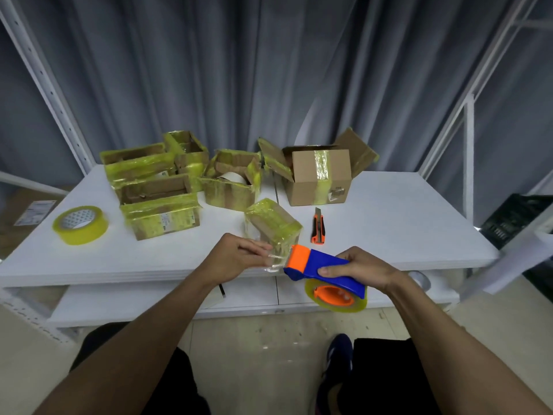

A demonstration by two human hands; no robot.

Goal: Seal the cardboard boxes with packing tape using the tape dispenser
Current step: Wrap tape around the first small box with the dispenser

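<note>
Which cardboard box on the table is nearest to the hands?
The small tape-wrapped box just beyond the left hand and the tape dispenser; all other boxes sit farther back on the table.

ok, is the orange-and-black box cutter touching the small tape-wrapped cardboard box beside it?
Apart. The head view shows a strip of bare white table between the box cutter and the small box.

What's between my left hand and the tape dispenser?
In the head view, a strip of clear tape spans from the left hand to the blue and orange tape dispenser.
</note>
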